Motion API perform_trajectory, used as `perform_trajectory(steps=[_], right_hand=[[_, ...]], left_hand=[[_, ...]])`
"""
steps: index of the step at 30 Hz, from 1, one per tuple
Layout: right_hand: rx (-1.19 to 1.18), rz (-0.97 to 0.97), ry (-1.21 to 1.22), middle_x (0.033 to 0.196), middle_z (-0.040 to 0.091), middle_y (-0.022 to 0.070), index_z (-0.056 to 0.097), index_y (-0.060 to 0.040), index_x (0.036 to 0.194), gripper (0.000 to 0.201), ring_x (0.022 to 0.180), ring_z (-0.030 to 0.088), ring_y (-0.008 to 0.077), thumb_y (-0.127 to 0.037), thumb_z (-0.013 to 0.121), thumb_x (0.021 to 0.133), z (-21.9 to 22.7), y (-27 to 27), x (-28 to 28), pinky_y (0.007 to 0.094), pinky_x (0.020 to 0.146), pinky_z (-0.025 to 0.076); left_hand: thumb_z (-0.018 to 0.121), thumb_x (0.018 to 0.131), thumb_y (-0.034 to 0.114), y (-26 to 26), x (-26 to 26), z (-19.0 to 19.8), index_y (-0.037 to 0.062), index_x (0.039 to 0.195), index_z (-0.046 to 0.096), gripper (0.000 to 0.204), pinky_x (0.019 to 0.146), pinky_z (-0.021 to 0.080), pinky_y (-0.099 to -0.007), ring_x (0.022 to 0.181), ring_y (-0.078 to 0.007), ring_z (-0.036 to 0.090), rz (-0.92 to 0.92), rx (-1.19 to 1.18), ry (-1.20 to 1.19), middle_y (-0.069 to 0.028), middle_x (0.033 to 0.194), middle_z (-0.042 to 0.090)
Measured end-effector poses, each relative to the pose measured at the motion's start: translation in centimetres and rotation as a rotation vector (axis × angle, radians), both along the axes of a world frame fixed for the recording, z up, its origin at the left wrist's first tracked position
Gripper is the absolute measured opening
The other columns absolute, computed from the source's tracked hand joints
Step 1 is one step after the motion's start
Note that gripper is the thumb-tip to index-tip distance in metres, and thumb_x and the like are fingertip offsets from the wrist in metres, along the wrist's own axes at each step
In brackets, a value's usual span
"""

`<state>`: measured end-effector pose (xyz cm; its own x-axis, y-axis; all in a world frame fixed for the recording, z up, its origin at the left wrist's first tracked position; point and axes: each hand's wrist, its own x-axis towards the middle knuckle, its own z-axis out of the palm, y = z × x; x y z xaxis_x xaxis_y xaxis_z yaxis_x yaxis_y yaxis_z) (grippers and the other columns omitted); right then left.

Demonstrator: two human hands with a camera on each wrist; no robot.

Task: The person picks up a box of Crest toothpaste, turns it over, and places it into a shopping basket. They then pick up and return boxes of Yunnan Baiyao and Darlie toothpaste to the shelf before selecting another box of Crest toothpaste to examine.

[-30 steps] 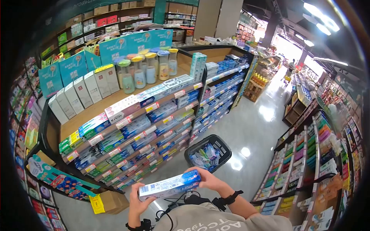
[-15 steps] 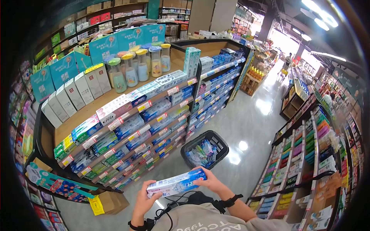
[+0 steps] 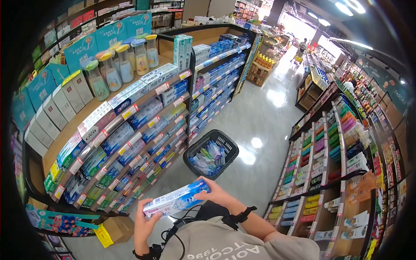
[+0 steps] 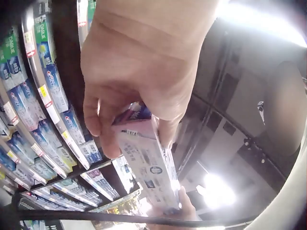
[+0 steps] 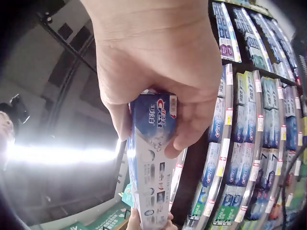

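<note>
A long blue and white Crest box [image 3: 177,198] is held level in front of the body, one hand at each end. My left hand [image 3: 145,223] grips the white end, thumb on the near side. The blue end is pinched by my right hand [image 3: 216,193]. From the left wrist view, the left hand [image 4: 139,62] curls round the near end of the box [image 4: 151,165]. In the right wrist view the right hand [image 5: 160,67] has thumb and fingers on opposite sides of the box [image 5: 152,158].
Toothpaste shelves [image 3: 130,130] curve along the left, with lidded bottles [image 3: 123,65] on top. A black basket [image 3: 211,154] holding several packs stands on the floor beyond the hands. More shelves [image 3: 320,173] line the right. A cardboard box [image 3: 118,229] sits at lower left.
The head view has shifted, so shelves and basket sit further left and higher. Both hands keep hold of the box, which has turned to show a different side than a second ago.
</note>
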<state>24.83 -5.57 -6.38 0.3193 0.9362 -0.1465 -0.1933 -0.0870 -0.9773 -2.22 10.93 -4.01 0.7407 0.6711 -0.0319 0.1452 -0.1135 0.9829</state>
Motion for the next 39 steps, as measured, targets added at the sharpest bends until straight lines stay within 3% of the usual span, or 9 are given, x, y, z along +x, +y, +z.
perform_trajectory(steps=[3, 6, 7, 10, 11, 18, 24, 34, 39], right_hand=[[0.022, -0.027, 0.087, 0.106, 0.064, 0.0012, 0.057, -0.0057, 0.122, 0.045, 0.094, 0.061, 0.0079, -0.018, 0.082, 0.087, -0.2, -0.9, 0.2, 0.0254, 0.074, 0.054], [0.034, 0.009, 0.023, 0.110, 0.064, 0.0023, 0.057, -0.0055, 0.124, 0.046, 0.099, 0.060, 0.0088, -0.017, 0.082, 0.087, 1.3, -1.4, 0.6, 0.0267, 0.082, 0.053], [0.043, 0.061, -0.055, 0.120, 0.062, 0.0051, 0.049, -0.0073, 0.142, 0.065, 0.108, 0.059, 0.0127, -0.016, 0.083, 0.086, 0.7, -1.4, 1.2, 0.0299, 0.095, 0.050], [0.145, 0.058, -0.248, 0.135, 0.055, 0.0096, 0.027, -0.0103, 0.159, 0.095, 0.120, 0.055, 0.0181, -0.015, 0.085, 0.083, 2.8, -0.5, 0.2, 0.0342, 0.106, 0.044], [0.094, 0.141, -0.090, 0.147, 0.046, 0.0132, 0.007, -0.0128, 0.164, 0.118, 0.127, 0.050, 0.0224, -0.014, 0.088, 0.078, 2.5, -0.1, 0.1, 0.0363, 0.108, 0.043], [0.273, 0.254, -0.522, 0.153, 0.042, 0.0157, 0.009, -0.0112, 0.163, 0.125, 0.136, 0.044, 0.0254, -0.014, 0.093, 0.070, 3.2, 2.9, -3.1, 0.0377, 0.113, 0.038], [0.206, 0.163, -0.412, 0.144, 0.050, 0.0140, 0.018, -0.0094, 0.161, 0.122, 0.125, 0.054, 0.0233, 0.001, 0.092, 0.064, 3.9, 3.1, -7.3, 0.0361, 0.106, 0.047], [0.114, 0.313, -0.515, 0.137, 0.054, 0.0164, 0.034, -0.0087, 0.150, 0.106, 0.123, 0.058, 0.0236, 0.008, 0.090, 0.062, 2.9, 3.8, -8.5, 0.0361, 0.102, 0.053], [0.107, 0.393, -0.509, 0.135, 0.055, 0.0138, 0.026, -0.0106, 0.156, 0.115, 0.121, 0.059, 0.0237, 0.006, 0.091, 0.062, 2.7, 5.9, -10.4, 0.0370, 0.103, 0.051]], left_hand=[[0.080, 0.083, 0.006, -0.7, 0.8, -0.9, 0.0048, 0.128, 0.053, 0.053, 0.078, 0.054, -0.0270, 0.095, -0.0129, 0.063, 0.020, -0.124, -0.036, -0.0055, 0.105, 0.063], [0.082, 0.083, 0.009, -1.0, 1.0, -2.2, 0.0057, 0.128, 0.054, 0.053, 0.079, 0.052, -0.0265, 0.097, -0.0126, 0.061, 0.008, -0.151, -0.124, -0.0050, 0.110, 0.061], [0.082, 0.083, 0.009, -1.0, 0.7, -2.9, 0.0060, 0.128, 0.054, 0.053, 0.080, 0.052, -0.0267, 0.098, -0.0126, 0.061, -0.003, -0.147, -0.123, -0.0049, 0.111, 0.060], [0.081, 0.084, 0.009, -1.2, -0.6, -2.4, 0.0061, 0.129, 0.054, 0.053, 0.080, 0.053, -0.0283, 0.097, -0.0128, 0.061, 0.007, -0.110, -0.123, -0.0047, 0.109, 0.061], [0.081, 0.084, 0.008, -1.2, -1.2, -2.6, 0.0060, 0.129, 0.054, 0.052, 0.078, 0.054, -0.0284, 0.096, -0.0128, 0.061, 0.033, -0.132, -0.127, -0.0048, 0.108, 0.062], [0.077, 0.087, 0.011, -1.8, -5.3, -2.4, 0.0045, 0.129, 0.054, 0.049, 0.061, 0.056, -0.0269, 0.086, -0.0122, 0.063, 0.305, -0.243, -0.337, -0.0053, 0.106, 0.063], [0.068, 0.096, 0.011, -3.1, -7.9, -2.0, 0.0059, 0.132, 0.051, 0.040, 0.060, 0.055, -0.0271, 0.082, -0.0126, 0.063, 0.302, -0.397, -0.356, -0.0062, 0.102, 0.064], [0.067, 0.095, 0.010, -5.5, -11.0, -4.3, 0.0061, 0.139, 0.046, 0.049, 0.067, 0.058, -0.0305, 0.087, -0.0145, 0.063, 0.324, -0.414, -0.386, -0.0062, 0.106, 0.062], [0.070, 0.097, 0.016, -6.5, -12.8, -4.4, 0.0081, 0.141, 0.045, 0.051, 0.093, 0.049, -0.0296, 0.104, -0.0114, 0.058, 0.477, -0.368, -0.353, -0.0042, 0.115, 0.059]])
